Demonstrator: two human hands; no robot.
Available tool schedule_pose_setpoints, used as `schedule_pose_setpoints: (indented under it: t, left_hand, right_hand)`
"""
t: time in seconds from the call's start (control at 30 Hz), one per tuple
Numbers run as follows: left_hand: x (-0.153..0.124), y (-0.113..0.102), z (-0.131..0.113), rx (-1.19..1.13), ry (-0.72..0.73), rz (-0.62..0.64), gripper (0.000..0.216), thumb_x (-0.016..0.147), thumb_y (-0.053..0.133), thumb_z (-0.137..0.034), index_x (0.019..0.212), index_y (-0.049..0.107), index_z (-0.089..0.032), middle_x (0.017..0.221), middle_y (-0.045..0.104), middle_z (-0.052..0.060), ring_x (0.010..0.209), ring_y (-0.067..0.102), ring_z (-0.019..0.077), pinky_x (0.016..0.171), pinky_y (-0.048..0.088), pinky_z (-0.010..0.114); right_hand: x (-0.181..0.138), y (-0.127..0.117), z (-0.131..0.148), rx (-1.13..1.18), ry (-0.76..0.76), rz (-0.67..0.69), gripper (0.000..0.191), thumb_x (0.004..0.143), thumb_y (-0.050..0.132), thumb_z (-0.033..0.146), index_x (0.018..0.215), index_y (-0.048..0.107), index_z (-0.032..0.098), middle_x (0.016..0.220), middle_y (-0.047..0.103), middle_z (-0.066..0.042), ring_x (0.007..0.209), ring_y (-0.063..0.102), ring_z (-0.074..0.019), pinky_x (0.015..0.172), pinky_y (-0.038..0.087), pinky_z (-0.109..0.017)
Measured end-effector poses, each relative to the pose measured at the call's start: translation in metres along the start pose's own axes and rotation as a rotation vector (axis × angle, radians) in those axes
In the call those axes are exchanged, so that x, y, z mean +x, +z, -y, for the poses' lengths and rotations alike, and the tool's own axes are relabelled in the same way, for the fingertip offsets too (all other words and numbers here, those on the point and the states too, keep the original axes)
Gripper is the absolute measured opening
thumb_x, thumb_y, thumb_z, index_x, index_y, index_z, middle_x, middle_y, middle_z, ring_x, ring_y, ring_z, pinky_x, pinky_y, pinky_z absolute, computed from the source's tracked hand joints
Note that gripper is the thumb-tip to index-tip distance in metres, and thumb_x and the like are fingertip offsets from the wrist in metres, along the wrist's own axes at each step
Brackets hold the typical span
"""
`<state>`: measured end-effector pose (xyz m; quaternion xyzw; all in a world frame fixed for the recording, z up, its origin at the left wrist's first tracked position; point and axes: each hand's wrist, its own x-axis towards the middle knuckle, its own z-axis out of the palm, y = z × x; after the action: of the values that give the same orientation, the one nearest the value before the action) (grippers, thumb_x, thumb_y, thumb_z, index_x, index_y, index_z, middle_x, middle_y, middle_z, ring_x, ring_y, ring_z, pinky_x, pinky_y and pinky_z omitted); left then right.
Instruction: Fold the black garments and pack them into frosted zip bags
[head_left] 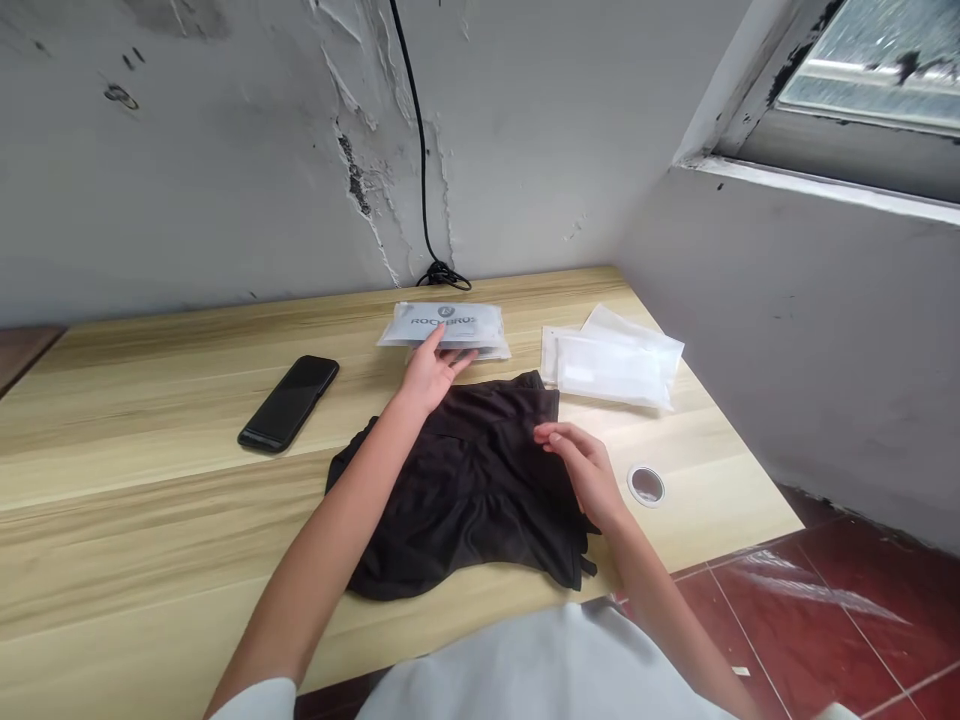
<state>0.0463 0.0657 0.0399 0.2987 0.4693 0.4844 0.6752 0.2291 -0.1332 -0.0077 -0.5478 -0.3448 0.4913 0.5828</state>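
A pale wood-grain surface point(150, 500) fills the middle and left of the frame, carrying one black garment point(480, 490), spread and wrinkled at lower center. Two bare hands reach in from the bottom edge. The left hand point(431, 375), at upper center, touches a frosted pouch point(487, 322) printed with dark lettering (the fingers cover part of the word); whether its grip is closed on the pouch, I cannot tell. A second layer shows beneath that pouch. The right hand point(583, 465) is curled at the garment's right edge, thumb and finger close together; I cannot tell whether cloth is pinched in its grip. The left forearm point(337, 510) crosses over the garment, hiding some of its left side.

Around these are one black phone point(290, 403) left of center, at least two white packets point(615, 370) overlapping at right of center, and one round metal-rimmed disc point(646, 486) below them. One black cable point(420, 130) hangs down the peeling wall point(225, 180) at top center, bunched at its lower end. One window point(885, 70) occupies the upper right corner; red floor tiles point(787, 620) show lower right.
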Motion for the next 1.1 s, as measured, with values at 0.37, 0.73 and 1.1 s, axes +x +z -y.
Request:
schedule_pose_setpoints:
  t: [0.37,0.73,1.1]
  left_hand:
    - [-0.032,-0.030,0.009,0.669,0.142,0.137,0.032,0.083,0.079,-0.048,0.078,0.071,-0.018,0.077,0.074,0.007,0.076,0.071,0.0209,0.079,0.061,0.033]
    - [-0.082,-0.037,0.074,1.707,0.628,0.519,0.058,0.107,0.046,-0.053,0.160,0.049,-0.027,0.174,0.035,0.007,0.163,0.029,0.0281,0.134,0.020,0.053]
    - [-0.038,-0.065,0.023,1.579,0.604,0.178,0.026,0.096,0.052,-0.024,0.110,0.073,-0.019,0.121,0.074,0.015,0.121,0.064,0.0345,0.107,0.049,0.053]
  right_hand:
    - [0.007,-0.023,-0.007,-0.297,-0.292,-0.189,0.019,0.095,0.068,0.041,0.098,0.075,0.024,0.106,0.078,-0.009,0.104,0.073,-0.0283,0.093,0.059,-0.046]
    - [0.089,-0.082,0.037,-1.216,-0.352,0.013,0.034,0.097,0.054,0.023,0.122,0.077,0.021,0.125,0.080,-0.012,0.114,0.075,-0.0361,0.097,0.060,-0.053]
    - [0.098,-0.042,0.021,-1.030,-0.512,0.221,0.023,0.090,0.066,0.028,0.110,0.076,0.022,0.132,0.076,-0.013,0.141,0.059,-0.0368,0.118,0.046,-0.058]
